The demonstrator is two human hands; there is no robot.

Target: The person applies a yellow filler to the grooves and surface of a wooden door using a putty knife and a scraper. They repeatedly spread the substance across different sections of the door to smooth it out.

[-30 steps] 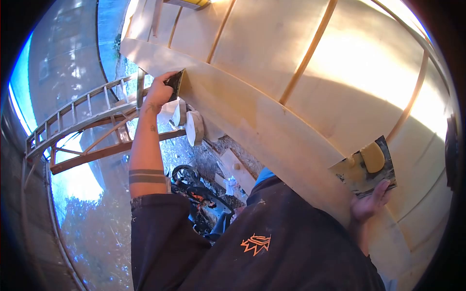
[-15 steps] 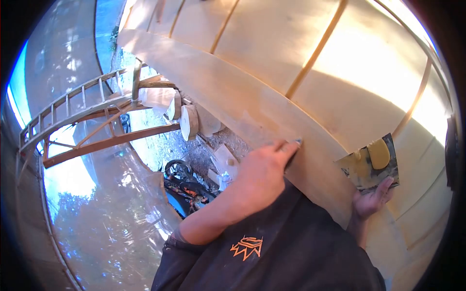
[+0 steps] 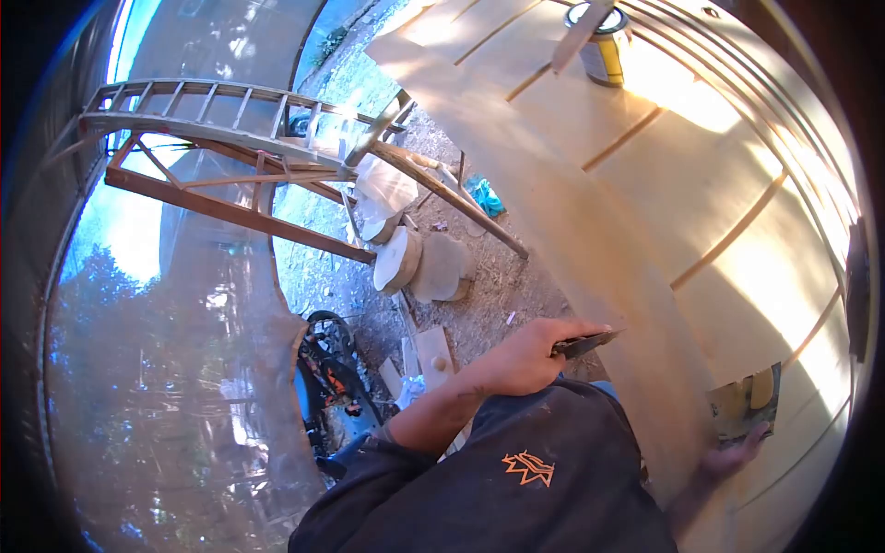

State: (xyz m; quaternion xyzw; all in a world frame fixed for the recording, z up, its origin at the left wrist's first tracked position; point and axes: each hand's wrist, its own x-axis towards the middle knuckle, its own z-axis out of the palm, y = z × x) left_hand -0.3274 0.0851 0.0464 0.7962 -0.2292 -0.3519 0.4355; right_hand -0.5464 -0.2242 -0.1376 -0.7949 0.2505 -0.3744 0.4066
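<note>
My left hand (image 3: 527, 361) is closed round a dark putty knife (image 3: 583, 345), index finger stretched along it. Its tip overlaps the edge of a long, smooth tan panel (image 3: 613, 249) running across in front of my body. Lower right, my right hand (image 3: 736, 455) grips a thin, smeared palette sheet (image 3: 733, 410) from below, its thumb at the near edge. A lump of yellow-tan putty (image 3: 763, 391) sits on the sheet's upper side. The right hand is partly shaded and blurred.
Beyond the panel, a tin with a yellow label (image 3: 604, 60) stands on the broad ribbed surface (image 3: 701, 194). At left are a ladder (image 3: 207, 103), a wooden beam (image 3: 249, 219) and cut log rounds (image 3: 398, 258). A dark wheeled machine (image 3: 336, 378) is beside hanging plastic sheeting (image 3: 184, 396).
The view has swung, bringing the tin into sight. My left hand with the putty knife has drawn back toward the panel's near edge; the palette sheet appears lower and farther right.
</note>
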